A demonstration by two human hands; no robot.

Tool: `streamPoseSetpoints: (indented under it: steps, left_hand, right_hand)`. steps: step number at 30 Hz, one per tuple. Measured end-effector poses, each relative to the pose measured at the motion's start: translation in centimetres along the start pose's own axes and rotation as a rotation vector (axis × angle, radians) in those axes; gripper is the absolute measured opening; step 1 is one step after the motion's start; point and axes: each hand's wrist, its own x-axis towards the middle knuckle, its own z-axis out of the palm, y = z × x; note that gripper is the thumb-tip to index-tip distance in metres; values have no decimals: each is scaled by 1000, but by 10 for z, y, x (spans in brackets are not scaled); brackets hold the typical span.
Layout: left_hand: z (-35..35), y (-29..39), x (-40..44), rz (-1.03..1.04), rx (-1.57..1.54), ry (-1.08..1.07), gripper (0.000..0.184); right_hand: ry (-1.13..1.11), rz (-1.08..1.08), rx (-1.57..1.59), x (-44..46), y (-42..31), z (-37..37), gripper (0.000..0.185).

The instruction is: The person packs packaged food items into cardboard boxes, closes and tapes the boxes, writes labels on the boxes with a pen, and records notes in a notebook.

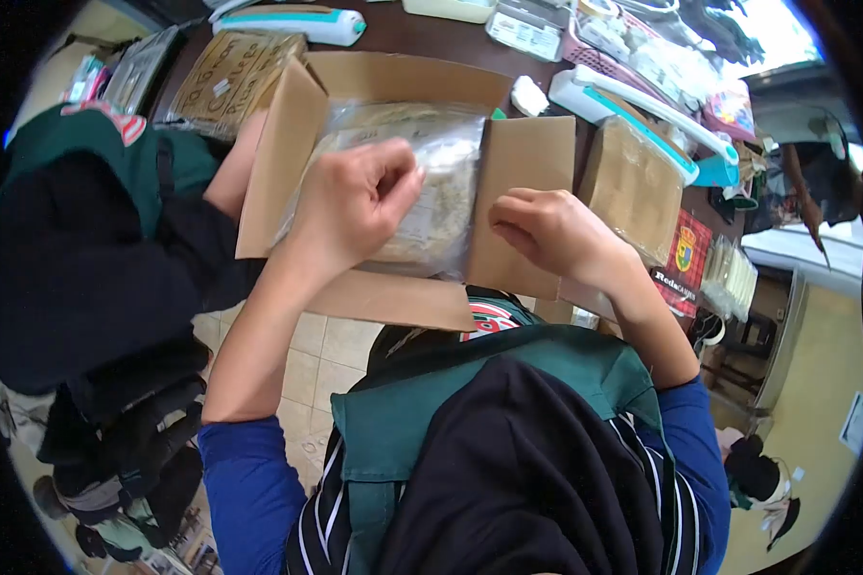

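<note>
An open cardboard box point(408, 77) stands in front of me with its flaps spread outward. Inside lie clear plastic packs point(441, 177) with pale, flat contents and a printed label. My left hand point(360, 196) is above the left part of the box, its fingers curled in. Over the right flap hovers my right hand point(547, 225), also with bent fingers. Whatever either hand holds, if anything, is too small or hidden to make out.
A co-worker point(115, 220) is close on my left beside a cardboard parcel point(230, 81) with handwriting. To the right are a wrapped brown parcel point(633, 187), a white and teal device point(623, 120), a red booklet point(681, 259) and a pink basket point(594, 53).
</note>
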Motion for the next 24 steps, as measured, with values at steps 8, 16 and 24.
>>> streamPoseSetpoints:
  steps: [8, 16, 24]
  left_hand:
    - [-5, -4, 1, 111, 4, 175, 15]
    - [-5, -9, 2, 164, 22, 271, 15]
    - [-8, -10, 5, 149, 6, 285, 16]
  right_hand:
    - [-391, -179, -429, 38, 3, 75, 8]
    - [-370, -287, -368, 37, 15, 72, 13]
    - [-355, -308, -305, 45, -4, 60, 14]
